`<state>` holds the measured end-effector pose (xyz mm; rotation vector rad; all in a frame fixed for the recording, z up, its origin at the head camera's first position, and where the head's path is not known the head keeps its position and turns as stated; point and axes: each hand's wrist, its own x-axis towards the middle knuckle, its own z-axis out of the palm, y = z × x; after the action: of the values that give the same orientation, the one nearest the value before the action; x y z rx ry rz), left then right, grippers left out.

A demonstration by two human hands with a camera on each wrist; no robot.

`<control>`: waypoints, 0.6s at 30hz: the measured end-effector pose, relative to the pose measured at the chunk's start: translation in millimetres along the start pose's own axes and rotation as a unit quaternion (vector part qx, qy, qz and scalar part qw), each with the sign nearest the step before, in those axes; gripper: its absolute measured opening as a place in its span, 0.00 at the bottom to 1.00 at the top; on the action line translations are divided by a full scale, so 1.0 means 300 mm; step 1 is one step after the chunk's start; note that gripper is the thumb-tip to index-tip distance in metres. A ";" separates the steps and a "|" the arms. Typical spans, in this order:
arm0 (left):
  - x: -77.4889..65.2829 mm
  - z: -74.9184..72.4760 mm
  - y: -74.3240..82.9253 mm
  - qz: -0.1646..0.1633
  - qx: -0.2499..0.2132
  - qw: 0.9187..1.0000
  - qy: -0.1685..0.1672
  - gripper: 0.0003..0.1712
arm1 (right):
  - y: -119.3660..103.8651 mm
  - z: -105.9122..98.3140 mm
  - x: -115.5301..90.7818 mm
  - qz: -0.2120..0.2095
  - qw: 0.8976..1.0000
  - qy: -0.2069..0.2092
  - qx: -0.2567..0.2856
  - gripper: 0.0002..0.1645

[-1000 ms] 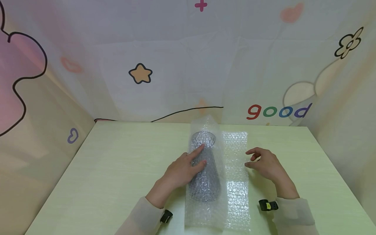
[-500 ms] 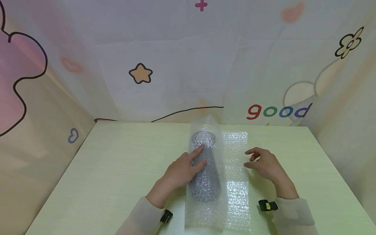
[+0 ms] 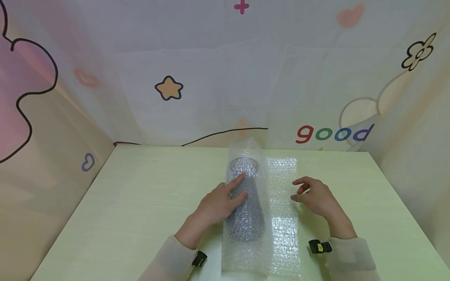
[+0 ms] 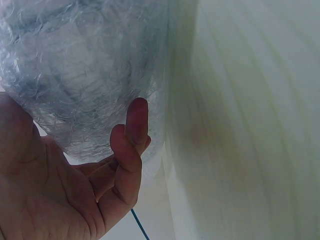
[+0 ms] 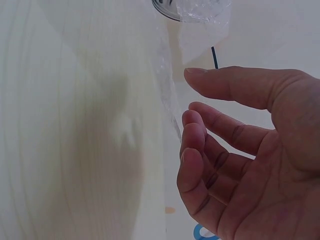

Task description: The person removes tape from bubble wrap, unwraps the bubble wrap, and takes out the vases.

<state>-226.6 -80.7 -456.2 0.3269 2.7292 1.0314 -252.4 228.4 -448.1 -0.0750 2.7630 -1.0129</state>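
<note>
A dark grey, bottle-shaped thing [image 3: 251,210] lies under bubble wrap [image 3: 242,257], its narrower, round-rimmed end toward the back. My left hand [image 3: 214,205] rests on its left side, index finger stretched over the narrower part and thumb across the middle. In the left wrist view the other fingers [image 4: 127,160] bend loosely beside the wrapped body [image 4: 85,75]. To the right, my right hand [image 3: 314,195] hovers at the outer edge of the wrap's flat flap [image 3: 283,187]. Thumb and fingers stay apart there, with nothing between them in the right wrist view.
The pale wooden table [image 3: 151,195] reaches a printed cloth backdrop [image 3: 211,78] behind, with cloth on both sides too. The wrap's far end stands up close to the back edge. Black wrist straps [image 3: 320,246] sit at both cuffs.
My right hand has drifted very slightly left toward the wrap's flap. The left hand and the wrapped thing stay as they were.
</note>
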 end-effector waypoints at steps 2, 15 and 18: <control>-0.001 -0.001 0.001 0.001 0.000 1.000 0.000 0.36 | -0.001 0.001 -0.001 0.000 1.000 0.000 0.000 0.30; -0.003 -0.002 0.002 0.000 -0.004 1.000 0.000 0.36 | -0.004 0.007 0.001 -0.008 1.000 -0.002 0.004 0.30; -0.004 -0.002 0.003 0.000 -0.004 1.000 0.000 0.36 | -0.006 0.010 -0.001 -0.011 1.000 -0.002 0.003 0.29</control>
<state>-225.6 -80.8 -455.1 0.3254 2.7242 1.0436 -251.6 225.1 -449.1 -0.1059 2.7615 -1.0245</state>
